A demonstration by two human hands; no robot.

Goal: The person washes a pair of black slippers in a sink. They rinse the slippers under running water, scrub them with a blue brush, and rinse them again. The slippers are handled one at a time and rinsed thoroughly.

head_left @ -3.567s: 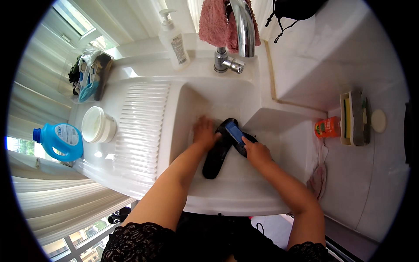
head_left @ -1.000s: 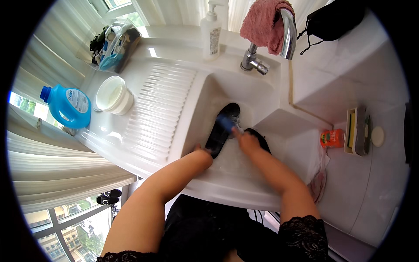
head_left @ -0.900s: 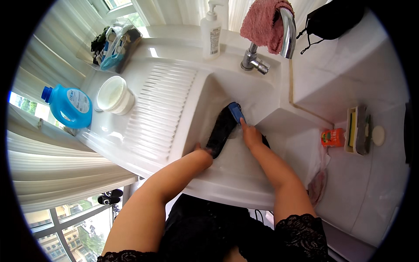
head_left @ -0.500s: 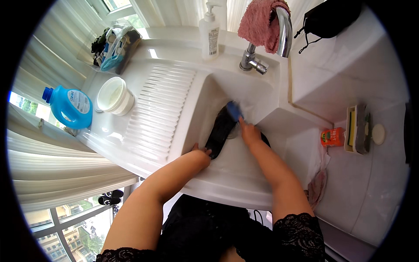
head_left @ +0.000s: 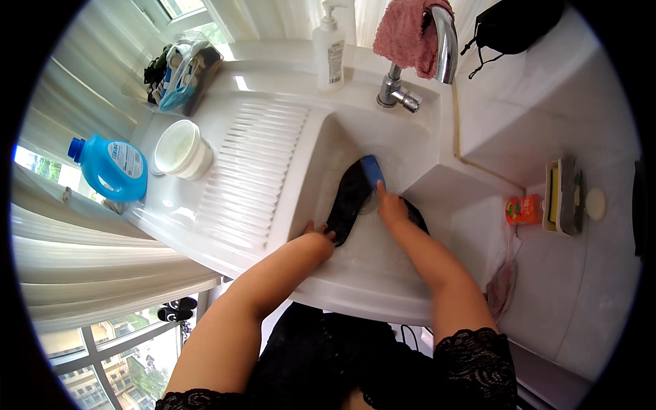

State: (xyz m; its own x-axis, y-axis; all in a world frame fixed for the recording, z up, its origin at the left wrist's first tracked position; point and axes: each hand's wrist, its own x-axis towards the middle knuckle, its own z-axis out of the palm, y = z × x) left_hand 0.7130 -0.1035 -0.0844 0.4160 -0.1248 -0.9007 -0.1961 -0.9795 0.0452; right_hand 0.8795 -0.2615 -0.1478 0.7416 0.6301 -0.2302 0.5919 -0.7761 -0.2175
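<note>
In the white sink basin point(head_left: 311, 181) lies a long black shoe point(head_left: 349, 198), slanting from near left to far right. My left hand point(head_left: 321, 236) grips its near end, with the fingers partly hidden by the wrist. A brush with a blue back point(head_left: 372, 171) is in my right hand point(head_left: 391, 208), pressed against the shoe's far end. My index finger lies along the brush, and its bristles are hidden. Another black item point(head_left: 417, 217), perhaps the second shoe, shows partly behind my right forearm.
Left of the basin are a ribbed washboard point(head_left: 256, 171), a white tub point(head_left: 183, 150), a blue detergent jug point(head_left: 113, 167) and a clear box of cloths point(head_left: 181, 75). Behind stand a pump bottle point(head_left: 330, 55) and a chrome faucet point(head_left: 400, 96) draped with a pink towel point(head_left: 410, 37). An orange bottle point(head_left: 524, 209) is at right.
The brush looked blurred by motion and now shows sharper, slightly farther along the shoe's far end. My left hand keeps its place. The whole view has shifted slightly.
</note>
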